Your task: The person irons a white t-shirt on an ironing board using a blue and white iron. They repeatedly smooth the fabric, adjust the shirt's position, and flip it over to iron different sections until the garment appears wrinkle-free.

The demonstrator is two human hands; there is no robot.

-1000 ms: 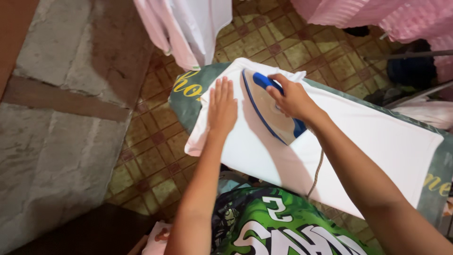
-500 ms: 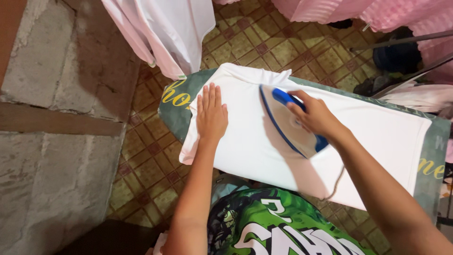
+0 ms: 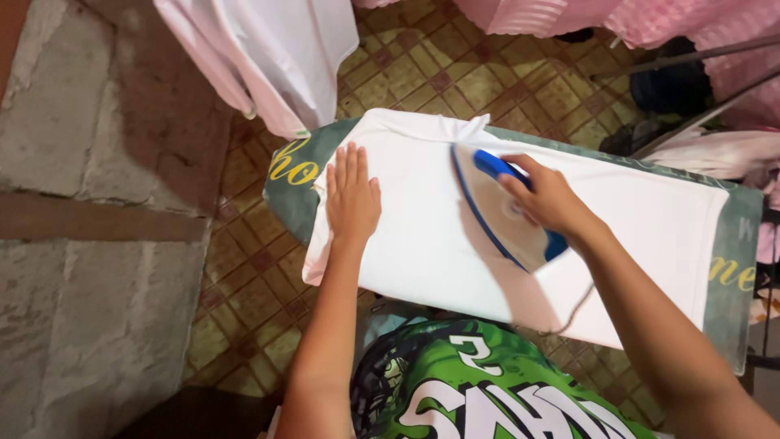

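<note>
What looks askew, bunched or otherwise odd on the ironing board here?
Only small things: the white garment is crumpled at its top edge beside the iron, and its near-left corner droops off the ironing board. The left hand lies flat; the right hand grips the iron.

The garment [image 3: 650, 219] spread flat is plain white, no print at all. Under it the ironing board cover [image 3: 305, 199] is a dull grey-green with curly yellow lettering at both ends. The iron [image 3: 500, 215] is a pale cream-beige with a bright blue handle and a thin blue edge line. Floor tiles [image 3: 252, 276] are yellowish-olive squares with little reddish-brown squares at the corners. Hanging clothes [image 3: 276, 49] up top are white and pale pink, plus a pink striped fabric [image 3: 569, 15]. The person's shirt [image 3: 479, 390] is vivid green with black and big white graphics.
</note>
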